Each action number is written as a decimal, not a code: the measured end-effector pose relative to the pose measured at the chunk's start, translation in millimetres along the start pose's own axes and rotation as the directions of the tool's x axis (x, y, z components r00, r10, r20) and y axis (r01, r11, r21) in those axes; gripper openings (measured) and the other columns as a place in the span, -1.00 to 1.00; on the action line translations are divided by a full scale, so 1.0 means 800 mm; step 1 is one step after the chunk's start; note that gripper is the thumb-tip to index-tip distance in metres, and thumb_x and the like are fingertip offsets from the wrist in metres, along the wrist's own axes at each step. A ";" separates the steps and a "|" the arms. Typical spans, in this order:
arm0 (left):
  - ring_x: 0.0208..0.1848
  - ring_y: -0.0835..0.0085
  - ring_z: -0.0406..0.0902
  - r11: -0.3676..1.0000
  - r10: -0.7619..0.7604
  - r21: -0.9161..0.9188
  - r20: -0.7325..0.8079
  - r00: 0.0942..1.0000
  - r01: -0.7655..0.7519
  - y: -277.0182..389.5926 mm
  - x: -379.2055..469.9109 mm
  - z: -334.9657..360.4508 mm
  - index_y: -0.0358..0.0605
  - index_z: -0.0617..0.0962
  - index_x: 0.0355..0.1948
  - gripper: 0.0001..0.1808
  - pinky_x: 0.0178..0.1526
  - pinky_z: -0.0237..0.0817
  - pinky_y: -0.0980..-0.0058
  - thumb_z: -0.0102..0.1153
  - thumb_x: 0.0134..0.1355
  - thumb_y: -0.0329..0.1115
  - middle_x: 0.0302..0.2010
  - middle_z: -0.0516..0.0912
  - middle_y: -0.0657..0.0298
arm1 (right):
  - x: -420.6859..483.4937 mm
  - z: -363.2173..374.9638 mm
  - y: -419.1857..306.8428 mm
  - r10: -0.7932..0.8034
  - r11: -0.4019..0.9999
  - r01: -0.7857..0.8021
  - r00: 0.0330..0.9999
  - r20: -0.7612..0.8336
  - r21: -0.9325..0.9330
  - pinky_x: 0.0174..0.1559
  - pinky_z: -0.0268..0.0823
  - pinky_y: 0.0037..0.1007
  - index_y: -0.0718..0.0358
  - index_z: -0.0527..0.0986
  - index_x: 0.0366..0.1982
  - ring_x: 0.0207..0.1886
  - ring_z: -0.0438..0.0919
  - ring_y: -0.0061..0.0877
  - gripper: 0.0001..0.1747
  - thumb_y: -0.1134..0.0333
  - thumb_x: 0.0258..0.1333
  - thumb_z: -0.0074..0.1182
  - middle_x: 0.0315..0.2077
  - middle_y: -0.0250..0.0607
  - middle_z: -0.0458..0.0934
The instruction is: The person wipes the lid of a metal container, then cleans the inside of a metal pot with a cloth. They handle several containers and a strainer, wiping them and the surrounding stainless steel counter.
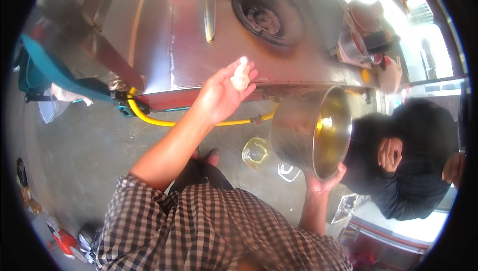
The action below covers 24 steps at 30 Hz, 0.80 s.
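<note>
On the palm of my left hand [227, 92], near the front edge of a steel stove counter [194, 58], lies a pale crumpled wad [241, 75], perhaps a cloth or tissue. Its fingers are partly curled around it. My right hand [325, 179] grips the lower rim of a large metal pot [295, 125]. The pot is tipped on its side, its mouth facing right, with a shiny yellowish inside. What supports the pot's far side is hidden. A round burner [267, 19] is set in the counter beyond my hands.
A yellow gas hose [160, 122] hangs below the counter's front edge. A clear yellowish container [255, 152] is on the floor by the pot. A person in black [414, 159] is close at the right. Pots [353, 45] stand at the back right, and a teal bin [56, 73] at the left.
</note>
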<state>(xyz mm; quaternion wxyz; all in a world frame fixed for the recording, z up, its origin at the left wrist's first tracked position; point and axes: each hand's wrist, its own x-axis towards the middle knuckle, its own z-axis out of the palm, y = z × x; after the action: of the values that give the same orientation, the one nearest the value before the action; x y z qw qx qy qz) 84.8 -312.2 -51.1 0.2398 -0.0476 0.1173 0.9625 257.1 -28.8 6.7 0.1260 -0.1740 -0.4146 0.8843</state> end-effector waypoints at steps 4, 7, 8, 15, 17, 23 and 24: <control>0.46 0.36 -0.01 0.819 0.307 0.545 -0.152 0.939 -0.180 0.024 0.030 0.015 -0.06 0.22 0.36 -0.32 0.42 -0.22 0.24 -0.03 0.30 0.02 0.37 0.24 0.21 | 0.010 -0.003 0.005 0.041 0.999 -0.041 0.997 -0.071 -0.007 0.17 0.14 0.04 -0.03 0.33 0.19 0.18 0.32 -0.28 -0.15 -0.04 -0.28 0.15 0.09 -0.29 0.40; 0.50 0.35 -0.15 0.623 0.416 0.751 -0.080 0.906 -0.219 0.039 -0.008 0.019 -0.15 0.23 0.35 -0.33 0.44 -0.33 0.35 -0.18 0.37 0.08 0.44 0.07 0.14 | 0.019 -0.023 0.014 0.055 0.998 -0.055 0.998 -0.033 -0.014 0.18 0.09 0.07 -0.03 0.32 0.19 0.21 0.27 -0.23 -0.13 -0.05 -0.30 0.15 0.14 -0.28 0.36; 0.48 0.34 -0.09 0.543 0.428 0.793 0.022 0.903 -0.277 0.038 -0.035 0.009 -0.16 0.27 0.33 -0.35 0.44 -0.28 0.36 -0.19 0.38 0.06 0.42 0.13 0.13 | 0.022 -0.028 0.017 0.077 0.997 -0.078 0.996 -0.039 -0.017 0.17 0.05 0.14 -0.05 0.27 0.23 0.24 0.21 -0.20 -0.09 -0.09 -0.30 0.14 0.17 -0.26 0.30; 0.16 0.30 0.47 0.361 0.345 0.828 0.310 0.886 -0.430 0.113 -0.231 0.071 -0.32 0.45 0.17 -0.46 0.20 0.24 0.37 -0.10 0.37 -0.06 0.05 0.59 0.06 | 0.019 -0.012 0.033 0.120 0.992 -0.119 0.993 0.012 -0.027 0.13 -0.15 0.29 -0.11 0.12 0.32 0.35 -0.03 -0.12 -0.01 -0.09 -0.28 0.09 0.31 -0.18 0.05; 0.01 0.29 0.58 0.235 0.470 0.686 0.540 0.699 -0.688 0.173 -0.270 0.087 -0.31 0.44 0.18 -0.45 0.03 0.36 0.44 -0.03 0.35 -0.07 -0.03 0.62 0.00 | 0.014 0.014 0.036 0.122 0.992 -0.122 0.992 0.042 -0.015 0.10 -0.14 0.25 -0.08 0.09 0.32 0.33 -0.05 -0.11 -0.01 -0.04 -0.27 0.08 0.30 -0.17 0.02; -0.42 0.49 0.59 0.124 0.865 0.536 0.354 0.355 -0.835 0.408 -0.256 0.101 -0.26 0.46 0.09 -0.57 -0.41 0.34 0.63 0.04 0.32 -0.19 -0.25 0.64 0.14 | -0.027 0.087 0.064 0.078 0.994 -0.088 0.985 -0.154 -0.059 0.14 -0.34 0.45 -0.09 0.10 0.32 0.39 -0.13 0.02 0.08 -0.27 -0.38 -0.02 0.37 -0.20 -0.08; -0.42 0.51 0.59 0.100 0.875 0.607 0.323 0.360 -0.788 0.444 -0.232 0.103 -0.25 0.47 0.09 -0.59 -0.40 0.34 0.64 0.08 0.29 -0.24 -0.25 0.64 0.17 | -0.038 0.098 0.067 0.051 0.993 -0.065 0.987 -0.150 -0.094 0.11 -0.25 0.45 -0.09 0.14 0.30 0.36 -0.05 0.03 0.06 -0.27 -0.37 -0.02 0.35 -0.20 -0.01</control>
<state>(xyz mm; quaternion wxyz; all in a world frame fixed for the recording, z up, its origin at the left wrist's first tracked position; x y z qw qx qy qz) 77.4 -680.3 128.4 -0.3538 0.0611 0.4794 0.8008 248.4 -127.7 17.7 0.1217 -0.2567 -0.4420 0.8508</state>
